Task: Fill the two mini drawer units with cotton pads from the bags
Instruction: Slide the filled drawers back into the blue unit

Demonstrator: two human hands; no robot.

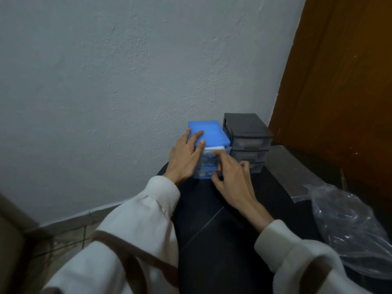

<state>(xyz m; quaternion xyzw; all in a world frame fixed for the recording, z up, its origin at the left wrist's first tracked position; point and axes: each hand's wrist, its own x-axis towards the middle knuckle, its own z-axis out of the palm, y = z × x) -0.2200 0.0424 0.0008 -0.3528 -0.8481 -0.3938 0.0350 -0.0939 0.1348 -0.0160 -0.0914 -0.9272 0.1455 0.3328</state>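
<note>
Head view: the blue drawer unit (209,145) is seen against the wall, just left of the black drawer unit (247,141). It is steadied by the left hand (186,155), fingers flat on top. Its drawer fronts, facing the person, are touched by the right hand (231,177), fingers loosely spread; any pinch cannot be told.

A grey-white plaster wall (106,81) meets a brown wooden door (343,81), with tiled floor (63,240) below.

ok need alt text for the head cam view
A person's left hand rests on a blue mini drawer unit while the right hand touches its drawer fronts; a black drawer unit stands beside it, a clear plastic bag lies right.
</note>
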